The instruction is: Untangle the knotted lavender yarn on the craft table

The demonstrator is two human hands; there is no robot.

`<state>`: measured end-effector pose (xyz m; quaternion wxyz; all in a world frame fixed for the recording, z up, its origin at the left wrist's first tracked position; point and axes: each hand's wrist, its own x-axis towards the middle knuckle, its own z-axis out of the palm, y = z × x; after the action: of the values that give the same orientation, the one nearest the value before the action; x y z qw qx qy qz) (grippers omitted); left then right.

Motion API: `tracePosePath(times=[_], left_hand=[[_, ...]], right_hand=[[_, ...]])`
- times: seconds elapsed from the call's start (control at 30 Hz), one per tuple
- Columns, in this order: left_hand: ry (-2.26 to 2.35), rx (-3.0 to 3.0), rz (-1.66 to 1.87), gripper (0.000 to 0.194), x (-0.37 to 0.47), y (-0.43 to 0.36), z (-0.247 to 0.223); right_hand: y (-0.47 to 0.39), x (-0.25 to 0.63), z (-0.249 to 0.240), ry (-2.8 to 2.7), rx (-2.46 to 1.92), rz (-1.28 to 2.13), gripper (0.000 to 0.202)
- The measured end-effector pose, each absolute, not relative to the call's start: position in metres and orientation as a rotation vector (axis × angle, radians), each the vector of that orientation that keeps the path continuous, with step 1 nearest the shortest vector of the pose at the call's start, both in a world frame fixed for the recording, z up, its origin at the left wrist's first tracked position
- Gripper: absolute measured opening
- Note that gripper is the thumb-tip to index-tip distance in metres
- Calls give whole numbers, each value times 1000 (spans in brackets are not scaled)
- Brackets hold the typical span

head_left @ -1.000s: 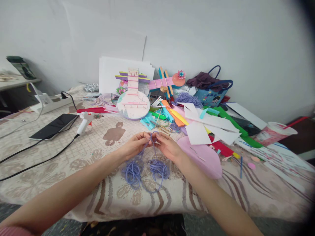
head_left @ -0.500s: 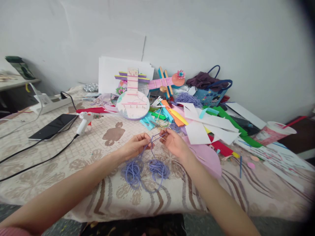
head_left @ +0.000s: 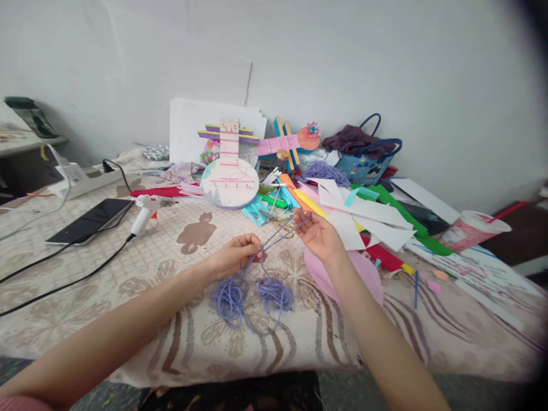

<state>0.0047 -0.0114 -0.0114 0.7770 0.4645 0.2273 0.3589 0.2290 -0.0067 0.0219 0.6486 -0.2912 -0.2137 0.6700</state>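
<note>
Purple yarn (head_left: 280,237) stretches in a narrow loop between my two hands above the patterned tablecloth. My left hand (head_left: 240,254) pinches it between thumb and finger at the lower left end. At the upper right end the loop passes round the bent fingers of my right hand (head_left: 315,231), palm turned up. Strands hang from my left hand to two loose tangles of the same yarn, a left one (head_left: 230,299) and a right one (head_left: 275,294), lying on the cloth below and joined by a strand.
A white glue gun (head_left: 145,214) and a dark tablet (head_left: 91,221) lie at the left with cables. Craft instruments (head_left: 230,182), paper scraps (head_left: 368,211) and a blue bag (head_left: 368,165) crowd the back. A pink disc (head_left: 363,274) lies under my right forearm; a cup (head_left: 473,228) stands right.
My right hand has moved right and slightly up, away from my left hand, drawing the yarn loop longer. My left hand has stayed nearly in place.
</note>
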Motion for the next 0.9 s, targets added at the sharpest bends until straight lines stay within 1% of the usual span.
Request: tracePosePath(times=[0.77,0.9], left_hand=[[508,982,765,17,4,-10,-11],[504,981,762,17,4,-10,-11]], right_hand=[[-9,230,24,-582,-517,1538,22],[-9,228,25,-602,-534,1507,19]])
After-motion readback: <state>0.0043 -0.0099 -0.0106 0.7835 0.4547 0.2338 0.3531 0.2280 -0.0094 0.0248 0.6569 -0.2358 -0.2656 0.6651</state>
